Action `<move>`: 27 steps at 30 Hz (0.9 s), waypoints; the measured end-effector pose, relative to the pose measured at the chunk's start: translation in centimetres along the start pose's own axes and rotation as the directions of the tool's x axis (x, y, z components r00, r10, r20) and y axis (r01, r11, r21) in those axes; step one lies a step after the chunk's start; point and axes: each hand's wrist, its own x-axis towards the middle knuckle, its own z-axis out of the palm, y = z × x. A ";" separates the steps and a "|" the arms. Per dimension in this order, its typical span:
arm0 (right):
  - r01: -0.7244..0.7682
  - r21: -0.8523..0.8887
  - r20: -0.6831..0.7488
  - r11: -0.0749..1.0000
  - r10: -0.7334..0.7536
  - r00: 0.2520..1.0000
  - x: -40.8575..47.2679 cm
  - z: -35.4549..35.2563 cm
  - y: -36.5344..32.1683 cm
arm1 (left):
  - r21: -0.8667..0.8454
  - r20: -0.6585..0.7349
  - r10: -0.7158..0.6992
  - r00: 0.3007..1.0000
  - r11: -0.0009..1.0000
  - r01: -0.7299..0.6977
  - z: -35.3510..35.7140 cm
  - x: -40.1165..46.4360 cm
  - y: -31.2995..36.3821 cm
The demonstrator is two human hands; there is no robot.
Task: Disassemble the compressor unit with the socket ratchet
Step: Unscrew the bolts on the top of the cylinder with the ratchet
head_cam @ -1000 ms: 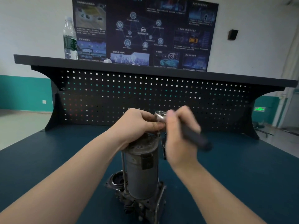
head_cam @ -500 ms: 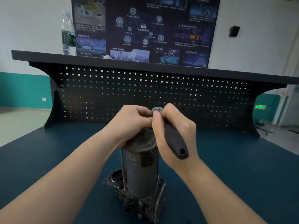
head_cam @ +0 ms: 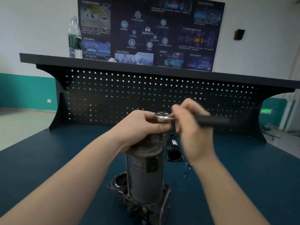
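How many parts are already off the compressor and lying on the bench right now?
2 that I can make out: a black tubular housing on the blue bench top behind the right hand, and small silver metal pieces, possibly sockets or bolts, just in front of it. The arms may hide others.

Just below the grip and a little right of it, a black tubular part (head_cam: 174, 149) lies on the blue bench (head_cam: 243, 168), with small silver sockets (head_cam: 187, 170) nearer still. Behind the grip stands a black pegboard (head_cam: 146, 95); on its shelf (head_cam: 113, 62), up left, a water bottle (head_cam: 74, 38) beside a dark poster (head_cam: 151, 31)
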 end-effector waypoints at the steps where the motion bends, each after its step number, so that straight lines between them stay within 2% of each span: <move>1: -0.169 0.215 -0.002 0.962 0.173 0.985 1.1 -0.7 0.1 | -0.031 0.034 -0.009 0.999 0.999 0.010 0.0 -0.1 0.1; 2: -0.309 0.388 0.026 0.868 0.325 0.945 1.9 -1.3 0.3 | -0.056 0.053 -0.014 0.998 0.998 0.017 0.0 0.0 0.1; 3: -0.390 0.503 0.042 0.772 0.428 0.903 2.3 -1.6 0.9 | -0.071 0.055 -0.018 0.998 0.997 0.022 0.0 0.0 0.1; 4: -0.419 0.569 0.043 0.708 0.483 0.875 2.4 -1.4 1.2 | -0.073 0.044 -0.017 0.999 0.997 0.020 0.0 0.1 0.1; 5: -0.386 0.585 0.008 0.713 0.471 0.882 1.9 -0.9 1.2 | -0.057 0.024 -0.014 1.000 0.998 0.016 0.1 0.1 0.1; 6: -0.309 0.515 -0.065 0.800 0.395 0.916 0.9 -0.2 0.9 | -0.027 0.002 -0.008 1.000 1.000 0.008 0.2 0.3 0.0; 7: -0.169 0.345 -0.146 0.923 0.231 0.962 -0.2 0.3 0.6 | 0.002 -0.014 -0.004 1.000 1.000 0.004 0.2 0.3 0.1; 8: 0.005 0.095 -0.157 0.995 0.010 0.988 -1.2 0.6 0.4 | 0.022 -0.017 0.002 1.000 1.000 -0.001 0.2 0.3 0.1; 9: 0.175 -0.151 -0.080 0.973 -0.189 0.979 -2.0 0.9 0.1 | 0.032 -0.009 0.006 1.000 0.999 -0.006 0.2 0.2 0.1; 10: 0.285 -0.268 0.033 0.920 -0.287 0.957 -2.1 0.7 0.2 | 0.025 0.001 0.013 1.000 1.000 -0.013 0.1 0.2 0.1; 11: 0.283 -0.257 0.096 0.924 -0.267 0.959 -1.5 0.0 0.5 | 0.010 0.004 0.012 1.000 1.000 -0.012 0.1 0.1 0.1; 12: 0.162 -0.153 0.076 0.975 -0.151 0.986 -0.5 -0.7 0.6 | -0.008 -0.002 0.011 1.000 1.000 -0.011 0.1 0.0 0.1; 13: -0.061 0.077 0.047 0.995 0.058 0.997 0.7 -1.6 0.9 | -0.013 -0.016 0.009 1.000 1.000 -0.009 0.2 0.0 0.1; 14: -0.309 0.355 0.092 0.882 0.296 0.951 1.7 -2.3 1.2 | -0.007 -0.030 0.017 0.999 1.000 -0.017 0.3 0.1 0.0; 15: -0.480 0.562 0.181 0.674 0.467 0.866 2.3 -2.6 1.6 | -0.003 -0.034 0.019 0.999 1.000 -0.019 0.4 0.2 0.1; 16: -0.554 0.668 0.244 0.497 0.556 0.794 2.5 -2.5 2.3 | 0.003 -0.023 0.024 0.999 1.000 -0.024 0.5 0.3 0.1; 17: -0.564 0.706 0.265 0.428 0.579 0.771 2.5 -2.3 2.9 | 0.016 0.001 0.026 1.000 1.000 -0.026 0.5 0.2 0.2; 19: -0.531 0.716 0.266 0.453 0.526 0.808 2.5 -2.0 3.1 | 0.028 0.051 0.033 0.998 0.999 -0.034 0.5 0.1 0.3; 21: -0.486 0.639 0.231 0.596 0.455 0.860 2.5 -2.0 2.3 | 0.002 0.042 0.032 0.999 0.999 -0.032 0.4 0.0 0.3; 22: -0.412 0.534 0.177 0.738 0.379 0.908 2.3 -1.9 1.8 | -0.002 0.021 0.029 0.999 1.000 -0.029 0.3 0.1 0.1; 23: -0.260 0.364 0.106 0.894 0.238 0.966 1.8 -1.5 1.3 | 0.001 -0.003 0.020 1.000 1.000 -0.020 0.4 0.0 0.2; 24: -0.052 0.114 0.040 0.992 0.048 0.998 1.1 -0.9 0.9 | 0.024 -0.014 0.021 1.000 0.999 -0.021 0.4 0.0 0.2; 25: 0.146 -0.132 0.038 0.980 -0.142 0.989 0.2 -0.1 0.6 | 0.050 -0.018 0.026 1.000 0.998 -0.025 0.5 -0.1 0.3; 26: 0.298 -0.286 0.085 0.911 -0.286 0.954 -0.5 0.4 0.3 | 0.073 -0.011 0.036 0.999 0.997 -0.035 0.4 0.0 0.1; 27: 0.359 -0.337 0.128 0.870 -0.335 0.933 -0.9 0.7 0.1 | 0.073 -0.006 0.040 0.999 0.997 -0.040 0.3 -0.1 0.3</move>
